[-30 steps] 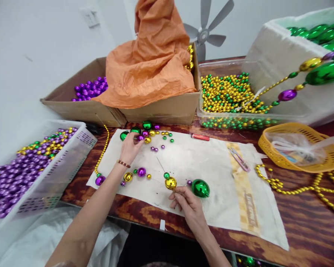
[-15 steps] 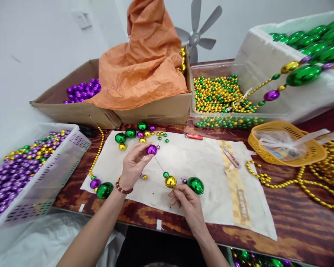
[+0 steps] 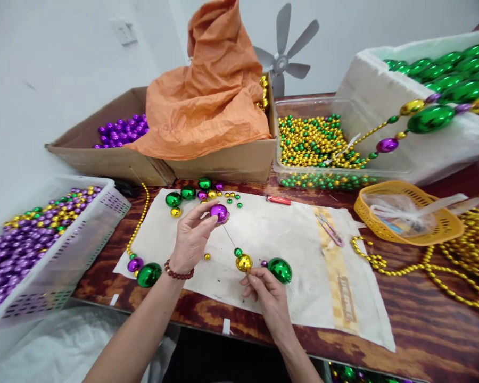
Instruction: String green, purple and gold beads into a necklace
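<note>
My left hand (image 3: 192,234) pinches a shiny purple bead (image 3: 219,213) between thumb and fingers above the white cloth (image 3: 299,234). From this bead a thin straight wire or needle (image 3: 229,236) slants down to a small green bead (image 3: 238,252) and a larger gold bead (image 3: 244,263). At the gold bead's lower edge, my right hand (image 3: 265,290) has thumb and forefinger closed; what lies between the fingertips is partly hidden. Just beyond that hand sit a small purple bead (image 3: 264,263) and a big green ball (image 3: 279,270). A small gold bead (image 3: 207,256) lies between the hands.
Loose green balls (image 3: 173,199) and smaller beads lie at the cloth's back. Scissors (image 3: 330,230) and a red lighter-like object (image 3: 278,200) rest farther right. Around stand a white crate (image 3: 107,199), cardboard boxes (image 3: 223,159), a clear bin (image 3: 323,170) and a yellow basket (image 3: 407,239).
The purple bead in my left hand has shifted slightly, and the tiny purple bead beside it is now hidden. My right hand stays at the gold bead. The whole view has tilted a little.
</note>
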`<state>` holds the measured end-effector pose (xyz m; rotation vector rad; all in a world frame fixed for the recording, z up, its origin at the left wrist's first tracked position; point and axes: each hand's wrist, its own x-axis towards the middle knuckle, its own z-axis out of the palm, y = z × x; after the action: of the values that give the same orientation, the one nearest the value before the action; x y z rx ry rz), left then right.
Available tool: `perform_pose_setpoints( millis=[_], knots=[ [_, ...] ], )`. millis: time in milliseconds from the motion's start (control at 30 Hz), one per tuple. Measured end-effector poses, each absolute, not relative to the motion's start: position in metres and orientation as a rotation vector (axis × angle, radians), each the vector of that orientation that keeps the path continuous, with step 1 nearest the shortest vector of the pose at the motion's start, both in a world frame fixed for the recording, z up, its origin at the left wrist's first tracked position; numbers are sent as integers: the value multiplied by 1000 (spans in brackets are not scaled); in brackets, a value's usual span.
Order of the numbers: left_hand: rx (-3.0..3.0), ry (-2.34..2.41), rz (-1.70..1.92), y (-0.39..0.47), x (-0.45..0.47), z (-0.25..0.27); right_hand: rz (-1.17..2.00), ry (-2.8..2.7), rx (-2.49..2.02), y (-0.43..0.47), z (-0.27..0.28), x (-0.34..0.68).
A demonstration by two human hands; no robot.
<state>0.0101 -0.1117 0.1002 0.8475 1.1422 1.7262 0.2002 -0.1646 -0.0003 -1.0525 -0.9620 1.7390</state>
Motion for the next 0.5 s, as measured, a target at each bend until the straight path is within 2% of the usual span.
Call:
perform_pose_setpoints(
  millis=[500],
  knots=[
    [790, 1084, 1701, -114, 12, 97, 1741, -973, -1052, -166, 2, 201]
  ],
)
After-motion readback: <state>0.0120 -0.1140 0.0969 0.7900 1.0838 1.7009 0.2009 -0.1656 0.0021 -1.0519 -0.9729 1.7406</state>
